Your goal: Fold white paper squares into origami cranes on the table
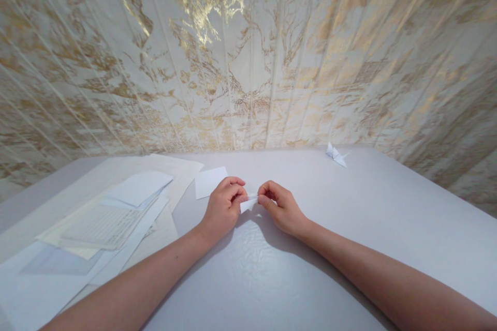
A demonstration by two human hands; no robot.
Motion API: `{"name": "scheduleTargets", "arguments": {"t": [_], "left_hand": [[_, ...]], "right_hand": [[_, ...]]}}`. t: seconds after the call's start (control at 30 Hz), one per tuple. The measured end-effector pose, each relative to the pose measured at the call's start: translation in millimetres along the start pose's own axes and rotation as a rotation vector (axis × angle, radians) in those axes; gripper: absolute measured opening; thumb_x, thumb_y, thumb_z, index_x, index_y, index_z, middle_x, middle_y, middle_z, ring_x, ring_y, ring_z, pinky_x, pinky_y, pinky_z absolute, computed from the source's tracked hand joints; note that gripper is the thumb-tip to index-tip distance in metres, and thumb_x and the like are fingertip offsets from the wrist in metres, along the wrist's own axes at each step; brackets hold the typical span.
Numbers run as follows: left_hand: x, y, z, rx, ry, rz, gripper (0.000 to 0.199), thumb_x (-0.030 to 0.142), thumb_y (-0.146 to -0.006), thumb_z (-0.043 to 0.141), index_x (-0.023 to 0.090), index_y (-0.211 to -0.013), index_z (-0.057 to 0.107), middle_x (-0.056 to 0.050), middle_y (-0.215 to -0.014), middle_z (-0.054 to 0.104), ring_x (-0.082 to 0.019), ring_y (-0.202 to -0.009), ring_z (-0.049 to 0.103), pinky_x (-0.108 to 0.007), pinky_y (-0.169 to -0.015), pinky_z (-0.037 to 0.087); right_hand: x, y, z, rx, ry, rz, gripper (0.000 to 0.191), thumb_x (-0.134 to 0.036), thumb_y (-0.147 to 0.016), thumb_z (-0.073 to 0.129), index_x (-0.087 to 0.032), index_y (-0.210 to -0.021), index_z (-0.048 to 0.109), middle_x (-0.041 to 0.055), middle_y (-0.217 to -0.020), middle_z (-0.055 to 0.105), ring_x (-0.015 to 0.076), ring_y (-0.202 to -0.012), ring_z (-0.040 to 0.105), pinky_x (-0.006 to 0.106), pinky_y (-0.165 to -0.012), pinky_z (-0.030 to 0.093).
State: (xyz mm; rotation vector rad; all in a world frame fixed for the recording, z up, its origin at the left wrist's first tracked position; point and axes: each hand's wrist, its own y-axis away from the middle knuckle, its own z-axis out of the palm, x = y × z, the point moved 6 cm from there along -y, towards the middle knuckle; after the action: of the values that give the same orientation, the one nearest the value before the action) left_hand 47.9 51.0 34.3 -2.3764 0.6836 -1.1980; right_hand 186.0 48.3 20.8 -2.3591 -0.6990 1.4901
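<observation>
Between my two hands is a small folded piece of white paper, held just above the table. My left hand pinches its left end between thumb and fingers. The right end is pinched by the thumb and fingertips of my right hand. My fingers cover parts of the paper, so its full shape is hidden. Just behind my left hand lies a flat white paper sheet. A small folded paper figure, like an origami crane, rests near the table's back edge on the right.
Loose papers, some printed or written on, are stacked on the table's left side over larger sheets. The pale table has a glossy surface. Behind it hangs a white and gold patterned curtain.
</observation>
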Motion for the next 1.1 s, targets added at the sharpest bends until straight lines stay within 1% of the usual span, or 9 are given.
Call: {"name": "scheduleTargets", "arguments": {"t": [0.13, 0.23, 0.37, 0.5, 0.7, 0.77, 0.83, 0.93, 1.1], "left_hand": [[4, 1, 0.5, 0.004, -0.014, 0.063, 0.021, 0.004, -0.074, 0.046, 0.017, -0.060, 0.054, -0.004, -0.085, 0.057, -0.016, -0.087, 0.056, -0.029, -0.078, 0.045], [7, 2, 0.5, 0.009, -0.032, 0.111, 0.021, 0.004, -0.076, 0.045, 0.018, -0.063, 0.055, -0.004, -0.087, 0.057, -0.016, -0.089, 0.056, -0.029, -0.079, 0.046], [12, 3, -0.7, 0.025, -0.058, 0.185, 0.020, 0.004, -0.078, 0.045, 0.017, -0.065, 0.054, -0.005, -0.085, 0.056, -0.017, -0.091, 0.056, -0.029, -0.079, 0.046], [17, 5, -0.6, 0.026, -0.093, 0.258, 0.019, 0.004, -0.080, 0.044, 0.017, -0.068, 0.054, -0.005, -0.086, 0.056, -0.017, -0.093, 0.055, -0.028, -0.079, 0.046], [19, 7, -0.7, 0.028, -0.104, 0.282, 0.018, 0.008, -0.082, 0.045, 0.017, -0.069, 0.053, -0.006, -0.091, 0.054, -0.016, -0.091, 0.055, -0.028, -0.079, 0.046], [18, 7, -2.1, 0.043, -0.093, 0.276, 0.014, 0.010, -0.082, 0.048, 0.017, -0.072, 0.054, -0.006, -0.091, 0.054, -0.016, -0.088, 0.055, -0.028, -0.078, 0.047], [17, 6, -4.1, 0.065, -0.071, 0.270, 0.005, 0.013, -0.081, 0.052, 0.018, -0.081, 0.054, -0.005, -0.093, 0.055, -0.014, -0.082, 0.054, -0.028, -0.074, 0.047], [17, 6, -7.0, 0.092, -0.042, 0.283, 0.014, 0.013, -0.079, 0.056, 0.018, -0.093, 0.053, -0.004, -0.091, 0.057, -0.013, -0.074, 0.053, -0.027, -0.068, 0.047], [20, 6, -9.0, 0.121, -0.054, 0.342, 0.012, 0.013, -0.080, 0.056, 0.019, -0.090, 0.055, -0.002, -0.081, 0.061, -0.015, -0.076, 0.055, -0.028, -0.069, 0.046]], "right_hand": [[-17, 3, -2, 0.040, 0.145, -0.249, 0.007, -0.018, -0.083, 0.050, -0.019, -0.084, 0.057, 0.0051, -0.078, 0.058, 0.0161, -0.074, 0.054, 0.029, -0.067, 0.045], [-22, 5, -3, 0.074, 0.234, -0.343, 0.009, -0.016, -0.082, 0.052, -0.020, -0.086, 0.059, 0.0067, -0.080, 0.058, 0.0179, -0.078, 0.055, 0.031, -0.068, 0.047], [-26, 6, -4, 0.101, 0.286, -0.405, 0.008, -0.015, -0.081, 0.054, -0.020, -0.085, 0.059, 0.0067, -0.080, 0.058, 0.0180, -0.078, 0.054, 0.031, -0.068, 0.047], [-29, 6, -4, 0.089, 0.333, -0.442, 0.007, -0.013, -0.082, 0.053, -0.018, -0.084, 0.059, 0.0078, -0.081, 0.059, 0.0179, -0.079, 0.053, 0.030, -0.069, 0.046], [-40, 8, -1, 0.062, 0.548, -0.578, 0.015, -0.014, -0.086, 0.045, -0.017, -0.077, 0.057, 0.0072, -0.076, 0.060, 0.0176, -0.072, 0.050, 0.032, -0.066, 0.042], [-44, 8, -4, 0.076, 0.581, -0.600, 0.015, -0.013, -0.086, 0.045, -0.016, -0.077, 0.056, 0.0071, -0.076, 0.060, 0.0176, -0.073, 0.050, 0.032, -0.067, 0.041], [-46, 9, -7, 0.107, 0.590, -0.619, 0.013, -0.012, -0.085, 0.046, -0.016, -0.078, 0.056, 0.0070, -0.077, 0.060, 0.0176, -0.074, 0.050, 0.032, -0.068, 0.041], [-48, 10, -12, 0.156, 0.599, -0.644, 0.009, -0.011, -0.083, 0.049, -0.017, -0.079, 0.055, 0.0064, -0.078, 0.060, 0.0182, -0.077, 0.051, 0.034, -0.070, 0.041], [-48, 12, -13, 0.193, 0.586, -0.656, 0.010, -0.009, -0.080, 0.052, -0.019, -0.082, 0.055, 0.0058, -0.083, 0.061, 0.0194, -0.084, 0.050, 0.036, -0.075, 0.042]]}}
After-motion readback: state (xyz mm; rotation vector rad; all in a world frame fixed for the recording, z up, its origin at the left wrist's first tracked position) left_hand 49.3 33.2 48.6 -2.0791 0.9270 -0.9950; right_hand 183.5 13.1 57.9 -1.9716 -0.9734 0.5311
